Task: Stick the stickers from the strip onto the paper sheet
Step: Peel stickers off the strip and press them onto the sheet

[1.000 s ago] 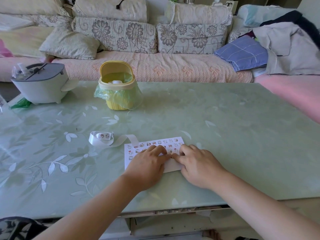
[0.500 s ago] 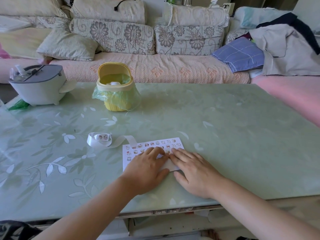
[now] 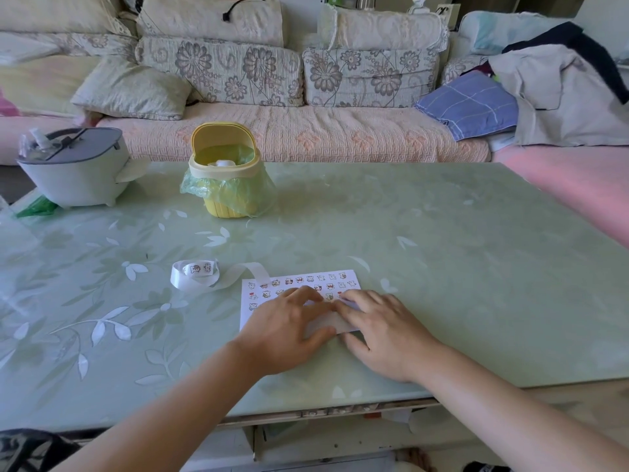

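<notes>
The left hand (image 3: pixel 286 330) and the right hand (image 3: pixel 384 335) lie palm down side by side on the paper sheet (image 3: pixel 306 282). Their fingers are spread loosely and grasp nothing, and the fingertips meet and press near the sheet's middle. The sheet is a thin, flat white rectangle. Its far half carries rows of small cartoon stickers (image 3: pixel 330 286) in red, brown and white, while its near half is mostly hidden under the two hands.

The strip (image 3: pixel 195 275) lies just left of the sheet, away from both hands. It is a glossy white ribbon curled into a loose loop with two stickers showing on it, and its tail reaches the sheet's far left corner.

Everything rests on a smooth, shiny pale green surface (image 3: pixel 442 267) patterned with white leaves. Farther back stand a small yellow plastic bin (image 3: pixel 224 199) lined with a thin green bag and a rounded grey container (image 3: pixel 75 178). Beyond them is a sofa (image 3: pixel 306 134) with a quilted pink cover and floral cushions.
</notes>
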Tool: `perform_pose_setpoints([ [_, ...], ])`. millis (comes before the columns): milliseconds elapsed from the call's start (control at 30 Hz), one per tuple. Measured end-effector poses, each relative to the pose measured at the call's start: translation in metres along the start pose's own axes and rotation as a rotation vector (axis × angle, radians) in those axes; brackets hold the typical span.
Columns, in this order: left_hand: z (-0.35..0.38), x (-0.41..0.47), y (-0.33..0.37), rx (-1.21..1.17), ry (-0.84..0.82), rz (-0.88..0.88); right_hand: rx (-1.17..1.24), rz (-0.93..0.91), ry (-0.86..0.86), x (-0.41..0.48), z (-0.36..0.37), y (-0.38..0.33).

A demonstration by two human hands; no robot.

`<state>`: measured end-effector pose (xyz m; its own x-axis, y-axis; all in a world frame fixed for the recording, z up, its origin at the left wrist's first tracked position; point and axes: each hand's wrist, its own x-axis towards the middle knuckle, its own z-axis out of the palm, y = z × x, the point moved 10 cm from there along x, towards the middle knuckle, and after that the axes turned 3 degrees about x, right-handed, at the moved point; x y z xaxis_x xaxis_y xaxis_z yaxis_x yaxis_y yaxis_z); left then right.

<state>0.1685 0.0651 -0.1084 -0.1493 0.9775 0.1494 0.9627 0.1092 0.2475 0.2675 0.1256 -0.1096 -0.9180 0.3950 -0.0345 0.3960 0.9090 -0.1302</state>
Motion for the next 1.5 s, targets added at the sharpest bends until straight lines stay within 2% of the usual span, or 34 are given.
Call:
perform_pose_setpoints([
  [200, 0.000, 0.001, 0.006, 0.128, 0.035, 0.018, 0.002, 0.018, 0.022, 0.006, -0.005, 0.006],
  [433, -0.005, 0.002, -0.010, -0.211, 0.071, 0.027, -0.041, 0.075, 0.067, 0.026, -0.017, 0.003],
  [600, -0.032, -0.004, -0.023, -0.246, 0.200, 0.041, 0.057, 0.068, 0.111, 0.052, -0.032, -0.019],
  [700, -0.057, -0.011, -0.046, -0.203, 0.315, -0.032, 0.212, 0.082, 0.076, 0.070, -0.035, -0.035],
  [900, -0.103, -0.032, -0.118, -0.071, 0.468, -0.301, 0.486, 0.105, 0.062, 0.107, -0.040, -0.066],
  [1033, -0.111, -0.051, -0.166, -0.007, 0.431, -0.459, 0.617, 0.090, 0.070, 0.127, -0.041, -0.088],
  [1133, -0.111, -0.059, -0.180, 0.074, 0.368, -0.497, 0.679, 0.097, 0.048, 0.137, -0.032, -0.100],
  [1267, -0.104, -0.064, -0.189, 0.064, 0.252, -0.559, 0.810, 0.124, 0.028, 0.148, -0.022, -0.114],
  [1433, -0.094, -0.068, -0.196, -0.077, 0.192, -0.644, 0.926, 0.242, -0.104, 0.156, 0.000, -0.121],
  [1500, -0.094, -0.068, -0.199, -0.227, 0.217, -0.678, 0.938, 0.270, -0.133, 0.156, 0.004, -0.122],
])
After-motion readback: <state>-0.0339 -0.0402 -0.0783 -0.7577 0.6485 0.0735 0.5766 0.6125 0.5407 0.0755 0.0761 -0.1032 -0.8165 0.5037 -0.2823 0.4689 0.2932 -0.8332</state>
